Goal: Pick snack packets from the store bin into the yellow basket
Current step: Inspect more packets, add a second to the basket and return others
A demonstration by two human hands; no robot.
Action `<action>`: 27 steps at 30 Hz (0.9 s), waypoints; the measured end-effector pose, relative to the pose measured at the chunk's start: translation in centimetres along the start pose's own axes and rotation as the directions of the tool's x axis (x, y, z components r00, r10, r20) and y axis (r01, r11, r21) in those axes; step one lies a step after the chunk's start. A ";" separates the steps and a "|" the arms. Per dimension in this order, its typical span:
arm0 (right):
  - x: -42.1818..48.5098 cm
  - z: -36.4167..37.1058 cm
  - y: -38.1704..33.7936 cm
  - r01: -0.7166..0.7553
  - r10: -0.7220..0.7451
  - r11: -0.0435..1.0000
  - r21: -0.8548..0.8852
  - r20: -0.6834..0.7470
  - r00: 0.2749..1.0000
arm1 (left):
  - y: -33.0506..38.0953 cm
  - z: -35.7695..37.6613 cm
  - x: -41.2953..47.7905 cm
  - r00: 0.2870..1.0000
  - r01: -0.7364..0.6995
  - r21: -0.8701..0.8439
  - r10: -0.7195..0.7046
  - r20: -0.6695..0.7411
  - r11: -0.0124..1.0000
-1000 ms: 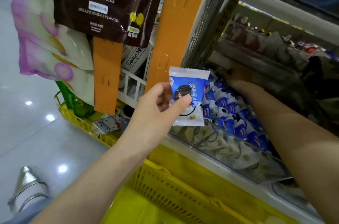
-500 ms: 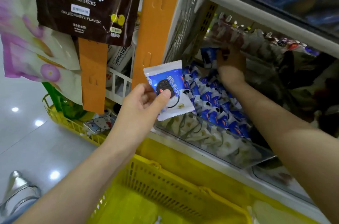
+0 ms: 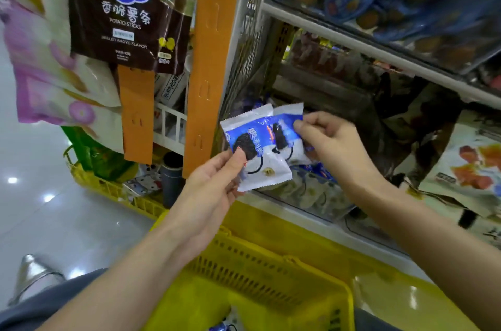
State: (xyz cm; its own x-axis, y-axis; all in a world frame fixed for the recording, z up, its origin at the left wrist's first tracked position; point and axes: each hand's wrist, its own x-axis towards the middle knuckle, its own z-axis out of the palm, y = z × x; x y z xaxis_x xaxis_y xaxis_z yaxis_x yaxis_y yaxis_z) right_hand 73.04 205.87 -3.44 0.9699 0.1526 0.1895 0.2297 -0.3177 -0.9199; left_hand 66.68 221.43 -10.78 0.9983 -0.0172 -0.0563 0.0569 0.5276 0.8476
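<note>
Left hand [image 3: 212, 189] pinches one snack packet [image 3: 257, 153], right hand [image 3: 334, 141] pinches a second packet [image 3: 290, 124], both above the yellow basket [image 3: 271, 263]; neither's dropped in yet.

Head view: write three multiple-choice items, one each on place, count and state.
1. The yellow basket lies where? A) on the upper shelf B) inside the bin C) below both hands.
2. How many snack packets are held up? A) two B) one C) four.
3. The right hand is: A) empty and flat B) pinching a packet C) gripping the basket.
Key: 1 C, its rim shows beneath both hands; 2 A, the left hand holds the front packet, the right hand the rear packet; 3 B, its fingers pinch that packet's edge.
</note>
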 end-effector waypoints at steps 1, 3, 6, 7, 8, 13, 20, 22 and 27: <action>-0.8 -0.1 0.1 -0.014 0.014 1.000 0.007 0.030 0.999 | -0.1 0.0 -0.1 1.000 0.015 -0.031 -0.015 -0.001 0.999; -2.0 -0.1 0.5 -0.055 0.052 0.998 0.041 0.077 0.996 | -0.4 0.0 -0.4 1.000 0.014 -0.055 -0.014 0.006 0.998; -3.1 0.0 0.7 -0.126 0.118 0.990 0.068 0.109 0.987 | -0.7 0.2 -0.6 0.999 0.022 -0.123 -0.016 0.049 0.992; -3.4 0.0 0.9 -0.149 0.141 0.987 0.061 0.118 0.983 | -0.7 0.2 -0.7 0.997 0.047 -0.169 -0.035 0.075 0.984; -3.5 0.1 1.1 -0.172 0.163 0.984 0.054 0.129 0.978 | -0.6 0.3 -0.7 0.993 0.080 -0.208 -0.059 0.106 0.975; -4.5 0.3 1.1 -0.245 0.217 0.967 0.072 0.271 0.938 | -0.1 0.5 -1.0 0.966 0.175 -0.098 -0.152 0.208 0.980; -4.6 1.0 0.7 -0.014 0.049 0.991 -0.135 0.255 0.966 | -0.1 0.2 -0.9 0.999 -0.029 0.171 0.023 0.040 0.985; -3.9 0.9 0.8 -0.060 0.077 0.995 -0.082 0.225 0.971 | 0.0 0.0 -0.7 0.998 -0.061 0.183 0.058 0.021 0.981; 0.4 -0.5 1.2 -0.130 0.130 0.990 0.056 0.013 0.991 | 0.3 -0.5 0.4 0.987 -0.111 0.187 0.131 -0.097 0.976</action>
State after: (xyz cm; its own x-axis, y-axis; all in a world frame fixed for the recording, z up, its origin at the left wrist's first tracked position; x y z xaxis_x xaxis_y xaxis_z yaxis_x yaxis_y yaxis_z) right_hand 73.77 205.05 -4.33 0.9904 0.1227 0.0641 0.0967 -0.2822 -0.9545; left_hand 67.11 222.05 -10.78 0.9908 0.1349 0.0044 -0.0528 0.3576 0.9324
